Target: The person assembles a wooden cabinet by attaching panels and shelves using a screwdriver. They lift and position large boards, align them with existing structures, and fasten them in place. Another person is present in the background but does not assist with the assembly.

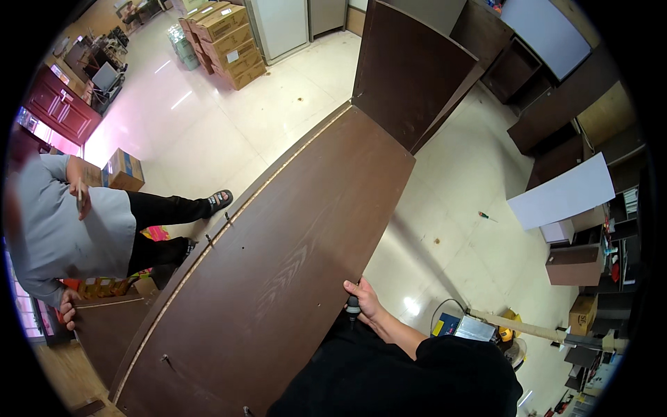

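A large dark-brown wood-grain board with a curved far edge lies slantwise before me. My right hand is closed at its near edge, the thumb over the board and the other fingers partly hidden. Next to the palm is a rounded black-and-grey handle; whether the hand holds it too is unclear. Small metal connecting pins stick out near the curved edge, and another pin stands on the board's face. An upright brown panel meets the far end. My left hand is out of view.
At left, a person in a grey shirt rests one hand on a lower brown panel. Cartons are stacked at the back. A small screwdriver lies on the floor. Tools lie lower right; white-topped furniture stands farther right.
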Available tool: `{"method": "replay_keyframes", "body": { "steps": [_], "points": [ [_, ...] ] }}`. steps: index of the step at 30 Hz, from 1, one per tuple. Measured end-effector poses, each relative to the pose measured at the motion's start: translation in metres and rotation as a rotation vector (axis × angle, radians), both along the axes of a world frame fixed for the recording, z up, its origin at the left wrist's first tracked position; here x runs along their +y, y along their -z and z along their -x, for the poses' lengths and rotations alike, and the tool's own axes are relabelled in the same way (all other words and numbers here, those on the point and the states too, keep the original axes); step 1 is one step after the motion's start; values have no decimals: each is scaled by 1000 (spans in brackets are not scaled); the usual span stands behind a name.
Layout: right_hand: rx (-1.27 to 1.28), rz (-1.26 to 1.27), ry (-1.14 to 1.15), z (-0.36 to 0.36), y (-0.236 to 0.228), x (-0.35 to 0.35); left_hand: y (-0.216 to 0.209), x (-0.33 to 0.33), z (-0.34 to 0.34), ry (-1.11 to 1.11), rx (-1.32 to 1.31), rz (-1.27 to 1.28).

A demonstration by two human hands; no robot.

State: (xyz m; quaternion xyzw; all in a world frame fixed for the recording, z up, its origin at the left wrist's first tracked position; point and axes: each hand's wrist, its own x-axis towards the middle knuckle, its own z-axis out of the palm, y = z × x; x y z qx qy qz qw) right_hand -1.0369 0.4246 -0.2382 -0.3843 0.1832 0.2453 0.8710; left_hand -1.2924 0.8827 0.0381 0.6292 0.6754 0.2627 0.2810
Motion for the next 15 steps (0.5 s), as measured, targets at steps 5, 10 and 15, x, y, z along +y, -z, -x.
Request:
{"method": "replay_keyframes", "body": {
  "steps": [5,10,15],
  "points": [
    [-7,1,98,-13,-9,1,1,5,-10,87,-100,5],
    [22,87,116,-16,-4,3,4,29,-11,201,-212,95],
    [126,-114,19,-11,44,-24,7,75,-47,261,33,-105]
  ]
}}
